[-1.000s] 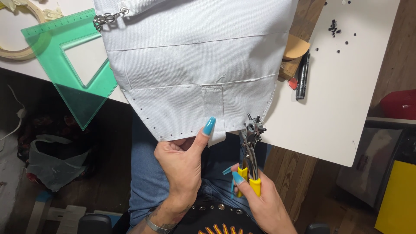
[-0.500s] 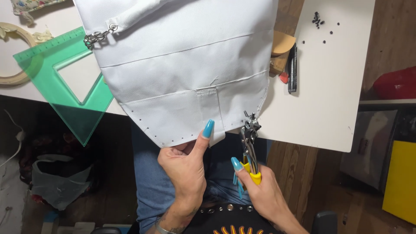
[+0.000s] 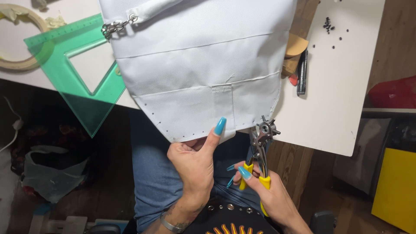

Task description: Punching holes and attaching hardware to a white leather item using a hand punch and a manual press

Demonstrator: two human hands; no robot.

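A white fabric bag panel (image 3: 203,73) hangs over the front edge of the white table (image 3: 342,104), with a row of small punched holes along its curved lower edge. My left hand (image 3: 195,162) pinches that lower edge, thumb with a teal nail on top. My right hand (image 3: 264,190) grips the yellow handles of a revolving hole punch plier (image 3: 261,145), whose punch head sits at the fabric's lower right edge. A metal clasp (image 3: 113,27) hangs from the bag's strap at the upper left.
A green transparent set square (image 3: 73,73) overhangs the table's left front. A wooden hoop (image 3: 17,65) lies at far left. A black pen (image 3: 302,73), tan scraps and small black punched dots (image 3: 329,27) lie right of the fabric. A yellow bin (image 3: 396,190) stands at right.
The view has tilted so the fabric and table sit a little lower and nearer. Both hands keep their hold; the punch head stays at the fabric's lower right edge.
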